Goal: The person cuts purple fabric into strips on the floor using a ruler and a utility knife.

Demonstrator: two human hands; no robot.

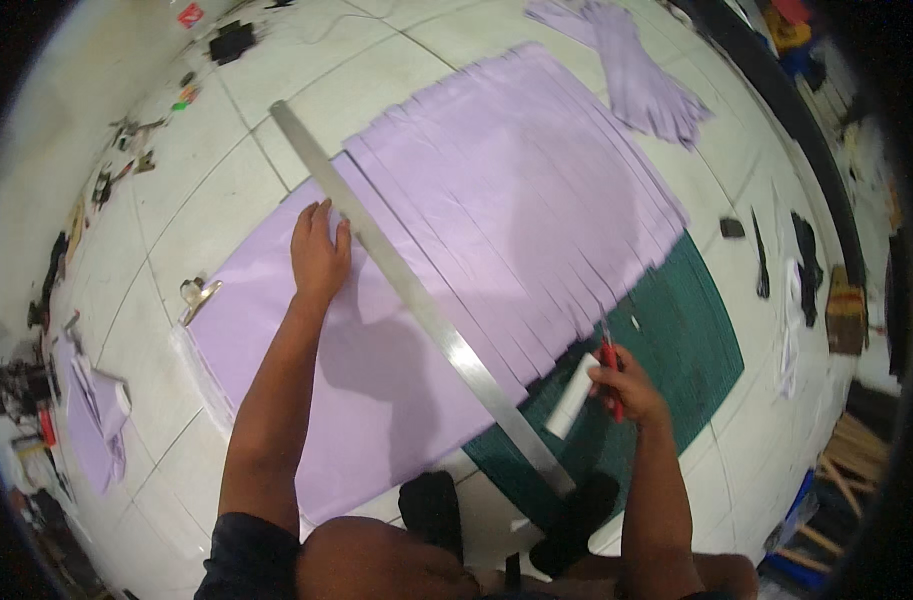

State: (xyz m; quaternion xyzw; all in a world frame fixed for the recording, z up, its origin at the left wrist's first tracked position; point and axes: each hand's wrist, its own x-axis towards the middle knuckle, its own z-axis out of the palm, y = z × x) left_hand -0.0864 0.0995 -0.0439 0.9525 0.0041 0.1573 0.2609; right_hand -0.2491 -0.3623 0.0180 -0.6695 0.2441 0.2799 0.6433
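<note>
A wide stack of lilac fabric (496, 220) lies on a green cutting mat (676, 330), its far part cut into long parallel strips. Across the fabric runs a long metal ruler (416, 295), slanting from the upper left down to the mat near my feet. My left hand (321, 250) rests on the fabric, fingers stretched out against the ruler's left edge. Over the mat, beside the cut strip ends, my right hand (628, 388) is closed round a red-handled cutter (611, 365) with a thin tip. A white flat bar (573, 397) is also in its fingers.
A metal bulldog clip (198, 297) grips the fabric's left edge. Lilac strips (641, 85) lie at the far right, and a folded lilac piece (96, 415) at the left. A dark block (731, 228) and a cardboard box (845, 312) sit on the tiled floor.
</note>
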